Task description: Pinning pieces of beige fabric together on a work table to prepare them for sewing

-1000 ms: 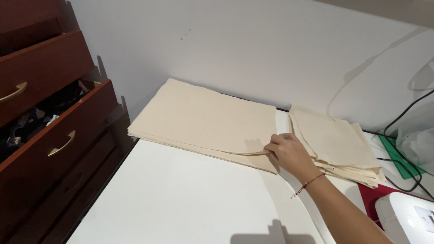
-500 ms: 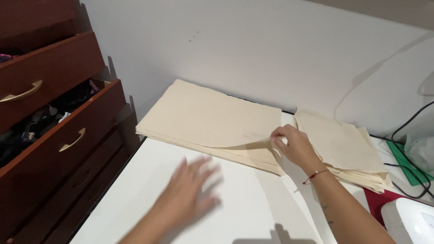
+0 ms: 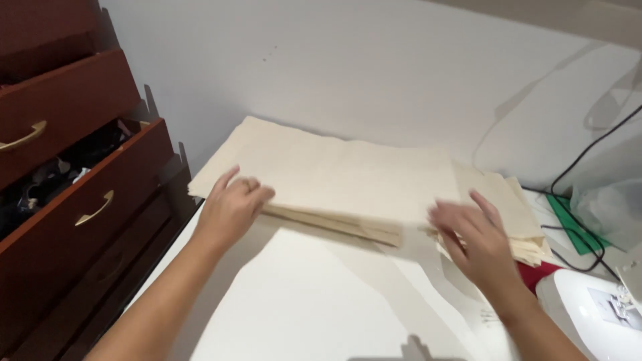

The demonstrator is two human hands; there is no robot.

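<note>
1. The big stack of cream fabric sheets (image 3: 334, 177) lies flat on the white table (image 3: 301, 314) against the wall, matte and soft, with layered edges showing along its near side.
2. My left hand (image 3: 231, 207) rests on its left near corner, fingers loosely spread, gripping nothing.
3. My right hand (image 3: 478, 237) hovers flat and open where the stack meets a smaller cream pile (image 3: 515, 214).
4. Bare tabletop stretches towards me.
5. A red-brown dresser (image 3: 73, 200) with brass handles stands left, one drawer open.
6. A green mat (image 3: 572, 224) lies far right.
</note>
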